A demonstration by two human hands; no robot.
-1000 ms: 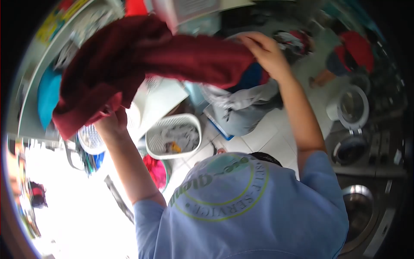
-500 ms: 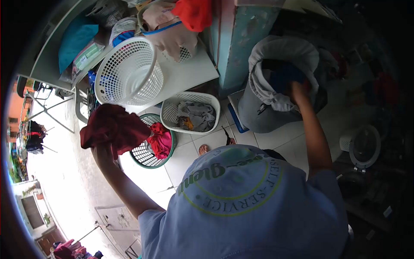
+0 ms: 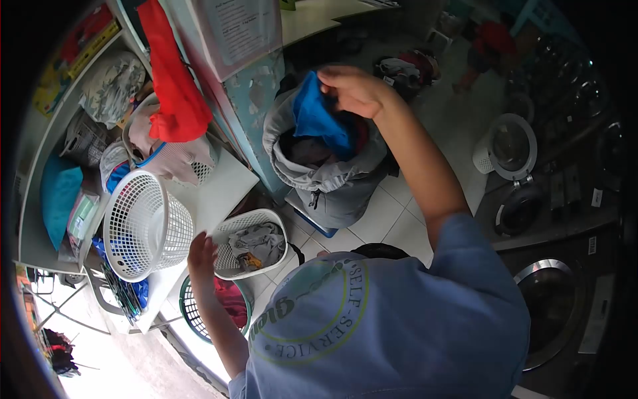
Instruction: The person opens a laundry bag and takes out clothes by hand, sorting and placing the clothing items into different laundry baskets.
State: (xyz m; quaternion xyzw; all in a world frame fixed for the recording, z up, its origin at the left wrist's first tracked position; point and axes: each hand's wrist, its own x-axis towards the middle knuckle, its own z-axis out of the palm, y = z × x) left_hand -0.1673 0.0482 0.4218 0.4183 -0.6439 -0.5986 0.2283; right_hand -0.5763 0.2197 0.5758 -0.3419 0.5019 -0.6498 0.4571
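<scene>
My right hand pinches the upper edge of a blue cloth garment, raised partly out of a grey laundry bag. Its lower part hangs inside the bag's mouth, over darker clothes. My left hand holds nothing, its fingers loosely apart. Below that hand is a green basket with dark red and pink clothes in it, partly hidden by my forearm. Beside it stands a white rectangular basket containing grey clothes and a bit of yellow.
A white round basket lies tipped on a white table at left. Red cloth hangs above a filled basket. Front-loading machines line the right side, one round door swung out. More clothes lie on the floor behind.
My left hand has let go of the dark red garment, and dark red cloth now shows in the green basket. My right hand has lifted the blue garment upward. The view has turned right.
</scene>
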